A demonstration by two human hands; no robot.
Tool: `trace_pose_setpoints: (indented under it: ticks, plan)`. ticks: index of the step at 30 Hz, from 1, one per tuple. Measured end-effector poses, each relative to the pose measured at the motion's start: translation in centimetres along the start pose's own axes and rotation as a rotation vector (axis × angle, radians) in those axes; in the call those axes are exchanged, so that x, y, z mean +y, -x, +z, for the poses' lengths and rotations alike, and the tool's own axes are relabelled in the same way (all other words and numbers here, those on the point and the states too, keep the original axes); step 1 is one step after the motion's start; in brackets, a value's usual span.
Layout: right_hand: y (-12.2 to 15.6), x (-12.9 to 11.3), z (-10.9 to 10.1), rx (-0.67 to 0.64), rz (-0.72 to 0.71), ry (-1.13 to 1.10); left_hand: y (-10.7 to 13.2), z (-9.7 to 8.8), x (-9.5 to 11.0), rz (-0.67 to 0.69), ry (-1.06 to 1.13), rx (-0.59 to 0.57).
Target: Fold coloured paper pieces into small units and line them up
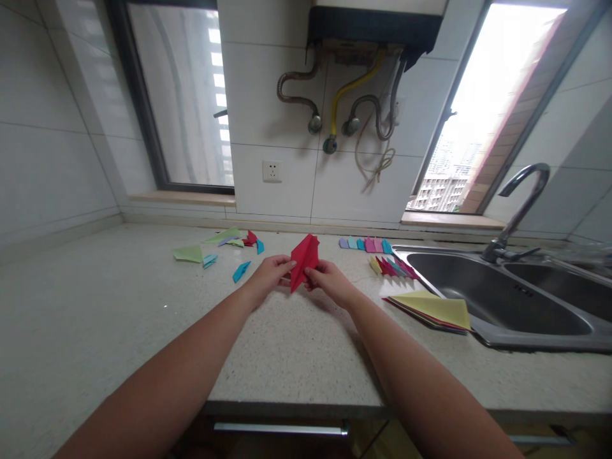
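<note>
Both of my hands hold a folded red paper piece (304, 258) upright just above the speckled countertop (95, 319). My left hand (270, 275) pinches its left edge with fingers closed. My right hand (327, 280) pinches its lower right edge, fingers closed too. The paper's pointed top leans toward the wall.
Small folded paper pieces in green, blue and red (224, 248) lie at the back left. A row of folded pieces (366, 244) and another cluster (392, 266) lie at the right. A stack of coloured paper sheets (437, 310) overlaps the steel sink (502, 299) with its tap (521, 204).
</note>
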State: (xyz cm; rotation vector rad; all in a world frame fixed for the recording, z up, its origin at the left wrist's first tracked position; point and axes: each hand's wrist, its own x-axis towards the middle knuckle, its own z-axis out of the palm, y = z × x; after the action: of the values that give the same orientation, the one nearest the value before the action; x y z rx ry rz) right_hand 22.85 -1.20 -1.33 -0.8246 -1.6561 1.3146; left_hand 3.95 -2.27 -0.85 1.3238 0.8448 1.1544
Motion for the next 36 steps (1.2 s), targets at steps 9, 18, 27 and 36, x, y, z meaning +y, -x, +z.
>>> trace_pose_setpoints:
  ticks: [9,18,27,36]
  plan:
    - [0.1,-0.6,0.1,0.018,-0.049,0.006,0.0,-0.1,-0.2,0.004,-0.059,-0.02]
    - [0.4,-1.1,0.3,-0.024,-0.061,0.084,0.0,-0.1,-0.1,0.029,-0.075,-0.027]
    - [0.4,-1.3,0.3,-0.009,-0.054,0.062,0.1,0.0,0.2,0.062,-0.115,0.0]
    - [0.4,-1.6,0.6,0.015,-0.033,0.057,0.1,0.1,0.1,0.07,-0.114,-0.011]
